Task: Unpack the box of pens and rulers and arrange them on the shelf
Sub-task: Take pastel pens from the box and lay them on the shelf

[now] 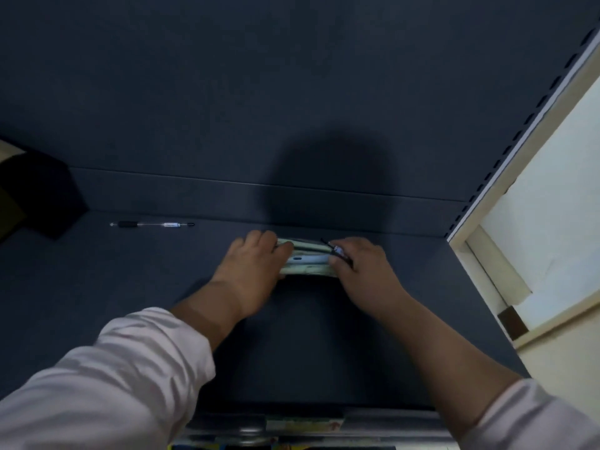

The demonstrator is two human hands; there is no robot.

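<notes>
Shelf-edge label strip (305, 425): print blurred, unreadable. On the dark shelf (324, 345), left hand (256, 264) and right hand (363, 267) each curl round one end of a pale bundle (306, 259) lying flat. Farther back, left: lone pen (152, 224), white label illegible.

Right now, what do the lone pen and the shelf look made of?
The lone pen is likely plastic: clear barrel, dark grip, small highlights. The shelf is probably painted metal: matte dark blue and flat, with a slotted upright at its right edge. Blur leaves both uncertain.
</notes>
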